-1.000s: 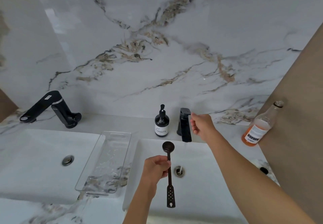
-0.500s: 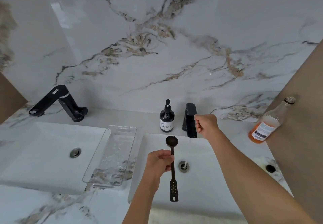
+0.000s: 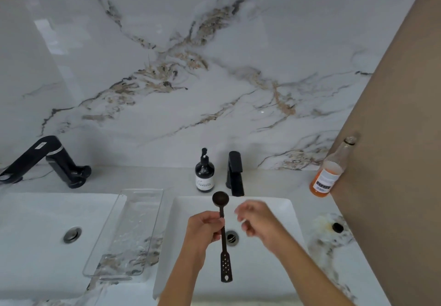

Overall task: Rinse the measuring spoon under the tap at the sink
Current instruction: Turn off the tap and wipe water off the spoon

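Left hand [image 3: 205, 228] grips the measuring spoon [image 3: 223, 234] by the upper part of its handle, fingers curled round the stem, and holds it over the right sink [image 3: 284, 212]. Its dark round bowl points to the far side, just near of the black tap [image 3: 235, 173], and its perforated flat end hangs toward the near rim of the basin. Right hand [image 3: 259, 219] hovers just right of the spoon, blurred, its fingers loosely bent and holding nothing; it does not touch the spoon. Below the two hands the drain [image 3: 232, 237] shows at the bottom of the basin, partly behind the handle. Whether water runs from the tap cannot be told.

On the pale worktop [image 3: 148, 177], a dark pump bottle [image 3: 204, 173] with a white label stands just left of the tap. A clear tray [image 3: 128, 231] lies between the right sink and the left sink [image 3: 31, 234], which has its own drain and a second black tap [image 3: 47, 160] at its far left. At the far right, a glass bottle [image 3: 330, 171] with orange liquid stands against a brown panel [image 3: 393, 138]. Veined marble wall [image 3: 191, 67] rises behind.
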Tool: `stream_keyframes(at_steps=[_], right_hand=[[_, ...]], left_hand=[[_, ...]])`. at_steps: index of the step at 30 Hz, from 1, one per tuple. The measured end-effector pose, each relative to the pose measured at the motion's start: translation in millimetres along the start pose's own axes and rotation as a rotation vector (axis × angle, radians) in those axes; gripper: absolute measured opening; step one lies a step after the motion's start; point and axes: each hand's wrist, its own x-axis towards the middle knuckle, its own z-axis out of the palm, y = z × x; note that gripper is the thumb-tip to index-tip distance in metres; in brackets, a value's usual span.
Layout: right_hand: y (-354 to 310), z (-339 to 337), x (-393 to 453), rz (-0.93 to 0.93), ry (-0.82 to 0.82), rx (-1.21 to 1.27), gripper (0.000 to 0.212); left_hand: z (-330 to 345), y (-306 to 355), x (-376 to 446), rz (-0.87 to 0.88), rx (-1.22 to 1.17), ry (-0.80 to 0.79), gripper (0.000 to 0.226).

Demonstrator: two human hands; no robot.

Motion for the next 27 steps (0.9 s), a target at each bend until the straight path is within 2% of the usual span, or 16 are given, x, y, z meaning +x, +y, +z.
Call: stream_keyframes(at_steps=[4, 12, 16, 27], right_hand=[[22, 3, -34, 0.008, -0.084, 0.062, 0.011], [42, 0, -50, 0.063, -0.183, 0.386, 0.016], [49, 0, -50, 0.054, -0.229, 0.423, 0.021], [58, 1, -48, 0.015, -0.216, 0.492, 0.027]], left_hand=[[12, -1, 1, 0.009, 0.051, -0.011, 0.010], [31, -1, -7, 0.027, 0.099, -0.042, 0.007], [36, -1, -10, 0.042, 0.113, -0.059, 0.006], [43, -3, -12, 0.018, 0.088, -0.035, 0.012]])
